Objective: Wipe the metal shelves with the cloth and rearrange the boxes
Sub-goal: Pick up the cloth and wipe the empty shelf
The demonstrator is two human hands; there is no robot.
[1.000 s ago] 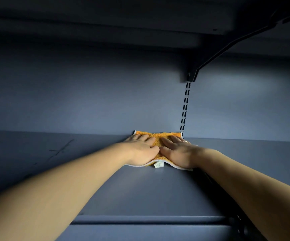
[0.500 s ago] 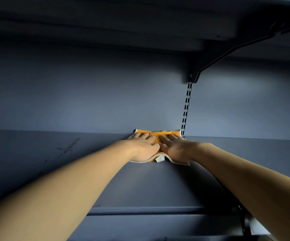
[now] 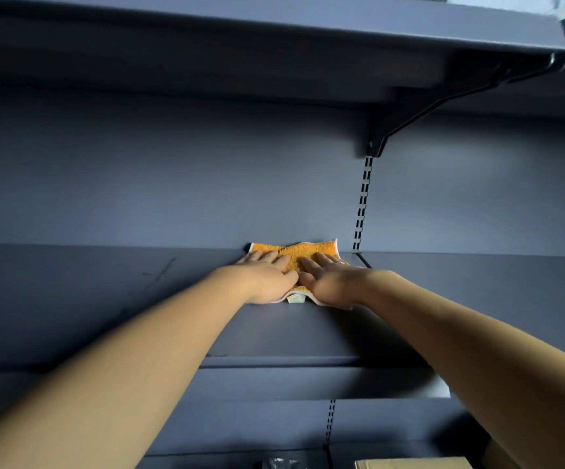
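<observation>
Both hands flat, fingers extended and together, palms down. My left hand (image 3: 267, 277) and right hand (image 3: 330, 280) lie side by side, thumbs nearly touching, pressing the orange terry cloth with white edging (image 3: 296, 253) onto the grey-blue metal shelf (image 3: 308, 333). No grasp on either side; the cloth is pinned by pressure only. A small white tag (image 3: 296, 298) sticks out at its near edge, between my wrists.

Cloth position: at the very back of the shelf, far edge touching the rear panel (image 3: 173, 184), just left of the black slotted upright (image 3: 362, 204).

Technique, as I judge it: keep even weight across both palms so the cloth stays spread, run it tight along the back seam where dust collects, then draw overlapping passes toward the front lip. A dark scuff mark (image 3: 161, 274) to the left likely needs firmer rubbing.

Above: upper shelf underside (image 3: 206, 62) on a black bracket (image 3: 443, 103). Below, at the frame's bottom edge, part of a brown cardboard box (image 3: 409, 463); rearranging not yet begun, I judge.
</observation>
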